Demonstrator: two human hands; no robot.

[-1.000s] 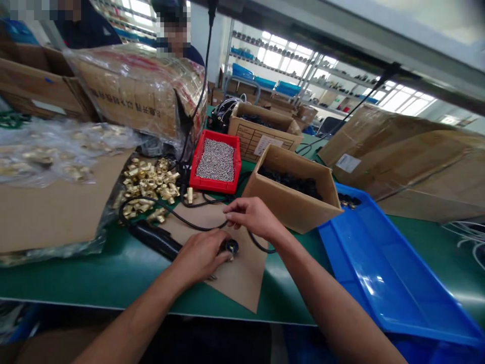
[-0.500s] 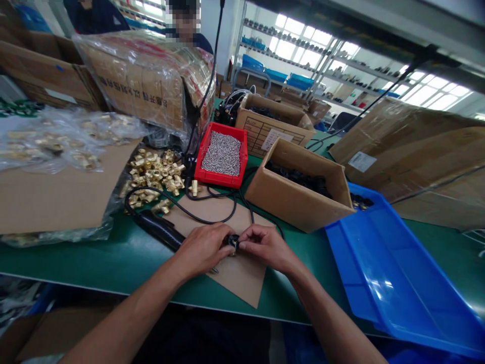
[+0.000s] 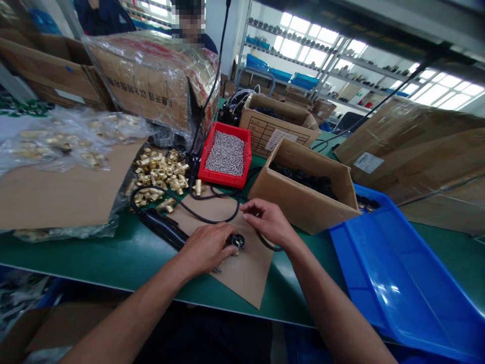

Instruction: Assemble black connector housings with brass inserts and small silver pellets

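Observation:
My left hand [image 3: 210, 246] pinches a small round black part [image 3: 238, 241] with a brass-coloured centre, between thumb and fingers, low over a flat cardboard sheet [image 3: 242, 280]. My right hand [image 3: 267, 221] is apart from the part, above the sheet's far right side. Its fingers are curled, with a gap between thumb and forefinger and nothing visible in it. A black corded electric screwdriver [image 3: 161, 227] lies beneath my left hand and wrist, its metal tip poking out on the near side. Beyond the hands stands a red bin [image 3: 223, 179] of small silvery pieces, too small to name.
Brass fittings [image 3: 161, 169] are heaped at left, beside bagged ones [image 3: 56, 141]. An open carton [image 3: 303, 212] of black parts and a blue tray [image 3: 386, 273] stand at right. A black cable [image 3: 189, 210] loops across the sheet. Two people are behind the wrapped carton [image 3: 147, 91].
My right hand has let go of the black part and moved up and away, towards the red bin. My left hand keeps the part, its face now showing. The view has shifted slightly.

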